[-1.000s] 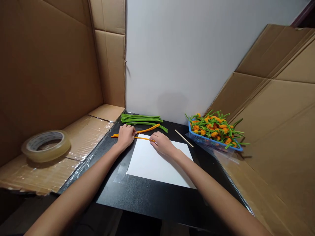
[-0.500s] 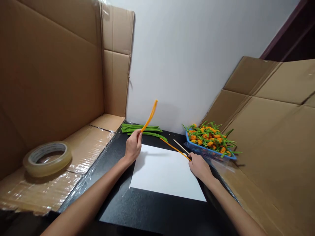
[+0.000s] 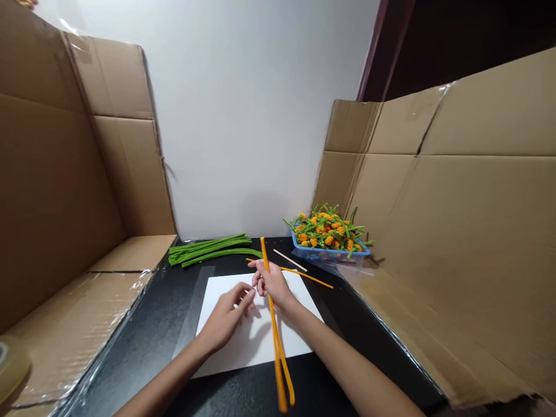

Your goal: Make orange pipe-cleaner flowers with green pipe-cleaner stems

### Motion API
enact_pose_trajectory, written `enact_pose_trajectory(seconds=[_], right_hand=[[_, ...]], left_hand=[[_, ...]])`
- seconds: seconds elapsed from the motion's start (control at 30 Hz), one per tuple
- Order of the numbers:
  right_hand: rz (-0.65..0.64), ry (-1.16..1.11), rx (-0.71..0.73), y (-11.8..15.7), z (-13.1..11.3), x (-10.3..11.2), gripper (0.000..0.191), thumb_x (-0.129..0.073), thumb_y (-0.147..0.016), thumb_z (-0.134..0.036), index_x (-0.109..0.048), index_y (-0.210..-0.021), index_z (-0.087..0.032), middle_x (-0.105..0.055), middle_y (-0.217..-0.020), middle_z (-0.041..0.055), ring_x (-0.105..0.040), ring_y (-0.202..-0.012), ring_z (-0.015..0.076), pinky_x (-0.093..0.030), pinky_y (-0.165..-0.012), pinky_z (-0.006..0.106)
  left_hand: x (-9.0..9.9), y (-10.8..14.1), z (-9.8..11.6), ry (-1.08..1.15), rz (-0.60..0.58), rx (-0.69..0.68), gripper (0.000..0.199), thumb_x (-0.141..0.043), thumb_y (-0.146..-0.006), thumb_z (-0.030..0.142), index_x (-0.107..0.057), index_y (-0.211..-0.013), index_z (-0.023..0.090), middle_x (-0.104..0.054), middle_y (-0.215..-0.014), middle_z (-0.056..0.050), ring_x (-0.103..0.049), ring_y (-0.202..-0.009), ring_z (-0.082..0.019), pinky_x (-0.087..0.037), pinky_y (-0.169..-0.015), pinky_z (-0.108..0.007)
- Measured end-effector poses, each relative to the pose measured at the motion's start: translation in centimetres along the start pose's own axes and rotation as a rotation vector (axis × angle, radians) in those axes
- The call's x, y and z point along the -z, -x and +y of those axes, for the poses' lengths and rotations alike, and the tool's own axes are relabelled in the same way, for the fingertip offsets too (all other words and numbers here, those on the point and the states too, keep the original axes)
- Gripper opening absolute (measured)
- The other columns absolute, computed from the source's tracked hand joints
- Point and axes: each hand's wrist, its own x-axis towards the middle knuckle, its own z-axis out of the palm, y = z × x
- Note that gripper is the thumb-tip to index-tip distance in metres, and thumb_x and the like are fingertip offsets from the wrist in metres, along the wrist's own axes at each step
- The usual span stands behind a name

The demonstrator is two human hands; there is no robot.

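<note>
My right hand (image 3: 278, 286) is closed around a few long orange pipe cleaners (image 3: 274, 330). Their short end points up past the thumb, and the long ends hang toward me, splaying apart at the bottom. Beside it, over the white paper (image 3: 243, 353), my left hand (image 3: 226, 318) has curled fingers held apart with nothing visible in them. Its fingertips are close to those of the right hand; whether they touch I cannot tell. Another orange pipe cleaner (image 3: 310, 277) lies behind the right hand, with a thin pale stick (image 3: 290, 260) just beyond it.
Several green pipe cleaners (image 3: 208, 252) lie at the back left of the black table (image 3: 147, 324). A blue basket (image 3: 330, 255) of small orange and green pipe-cleaner pieces stands back right. Cardboard walls (image 3: 469, 231) flank both sides. A tape roll (image 3: 13, 368) is cut off at the left edge.
The orange pipe cleaners have passed from my left hand to my right. My right hand has let go of the stick, and both hands have come together. The view has turned right.
</note>
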Motion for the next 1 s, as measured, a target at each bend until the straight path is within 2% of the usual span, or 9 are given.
enact_pose_trajectory(seconds=[0.1,0.17,0.23,0.4,0.57,0.7,0.8,0.9,1.0], right_hand=[[-0.16,0.162,-0.204,1.7,0.5,-0.1,0.026,-0.058,-0.088,-0.045,-0.053,-0.089,-0.019,-0.053,-0.052,-0.0058,-0.038,-0.036,0.0087,-0.025,-0.042,0.022],[-0.171,0.354,-0.141,2.8,0.6,-1.0,0.02,-0.064,-0.083,-0.034,-0.052,-0.091,-0.02,-0.06,-0.064,-0.0024,-0.053,-0.05,0.0129,-0.035,-0.05,0.023],[-0.127,0.542,-0.031,3.8,0.8,-2.1,0.029,-0.069,-0.077,-0.029,-0.052,-0.099,-0.021,-0.068,-0.083,0.0032,-0.064,-0.072,0.0202,-0.041,-0.06,0.027],[-0.093,0.547,-0.001,4.3,1.0,-3.4,0.028,-0.063,-0.085,-0.03,-0.053,-0.11,-0.022,-0.071,-0.095,0.0069,-0.069,-0.094,0.027,-0.048,-0.074,0.032],[-0.077,0.304,-0.066,3.2,1.5,-2.7,0.013,-0.061,-0.088,-0.02,-0.058,-0.101,-0.021,-0.065,-0.072,-0.0009,-0.067,-0.071,0.0177,-0.047,-0.063,0.026],[-0.096,0.009,-0.149,2.4,1.6,-2.3,0.012,-0.063,-0.086,-0.017,-0.059,-0.098,-0.018,-0.061,-0.06,-0.0041,-0.057,-0.05,0.0112,-0.046,-0.052,0.022],[-0.058,-0.132,-0.19,2.1,1.5,-1.7,0.002,-0.058,-0.087,-0.015,-0.058,-0.089,-0.016,-0.063,-0.064,-0.0021,-0.06,-0.048,0.0103,-0.05,-0.052,0.023],[0.0,-0.129,-0.221,2.0,1.4,-1.0,0.017,-0.056,-0.082,-0.01,-0.056,-0.097,-0.017,-0.065,-0.076,-0.0013,-0.061,-0.046,0.0105,-0.048,-0.044,0.022],[-0.032,-0.041,-0.223,2.1,1.3,-0.4,0.033,-0.056,-0.078,-0.008,-0.059,-0.109,-0.019,-0.063,-0.075,-0.0029,-0.052,-0.04,0.0072,-0.035,-0.034,0.018]], left_hand=[[0.8,-0.8,-1.0,0.029,0.28,0.041,0.047,-0.062,-0.083,0.063,-0.064,-0.103,0.021,-0.07,-0.092,-0.005,-0.065,-0.077,-0.021,-0.048,-0.059,-0.027],[1.1,-1.3,-1.9,0.081,0.277,0.077,0.048,-0.064,-0.08,0.065,-0.065,-0.095,0.019,-0.069,-0.083,-0.005,-0.063,-0.07,-0.019,-0.045,-0.054,-0.026],[1.3,-1.7,-2.6,0.131,0.295,0.068,0.048,-0.074,-0.072,0.062,-0.064,-0.086,0.018,-0.067,-0.073,-0.003,-0.062,-0.064,-0.018,-0.046,-0.056,-0.026],[1.2,-1.7,-2.7,0.309,0.375,0.135,0.054,-0.093,-0.049,0.044,-0.062,-0.084,0.016,-0.065,-0.068,0.0,-0.061,-0.06,-0.014,-0.047,-0.054,-0.022],[1.2,-1.6,-1.6,0.448,0.334,0.218,0.059,-0.096,-0.042,0.032,-0.062,-0.087,0.014,-0.067,-0.067,0.0,-0.062,-0.057,-0.013,-0.051,-0.055,-0.022],[1.4,-1.8,-1.6,0.476,0.266,0.223,0.055,-0.094,-0.05,0.032,-0.063,-0.091,0.014,-0.068,-0.069,-0.001,-0.064,-0.058,-0.014,-0.053,-0.057,-0.023],[1.6,-1.9,-1.9,0.494,0.329,0.219,0.055,-0.091,-0.055,0.032,-0.061,-0.098,0.015,-0.067,-0.071,0.0,-0.066,-0.06,-0.015,-0.054,-0.058,-0.024],[1.7,-1.9,-2.0,0.528,0.4,0.212,0.064,-0.09,-0.056,0.027,-0.059,-0.111,0.018,-0.068,-0.078,0.001,-0.064,-0.06,-0.012,-0.055,-0.061,-0.023],[1.6,-1.8,-1.8,0.517,0.352,0.217,0.063,-0.089,-0.057,0.028,-0.063,-0.112,0.016,-0.067,-0.085,-0.001,-0.059,-0.059,-0.008,-0.05,-0.054,-0.019]])
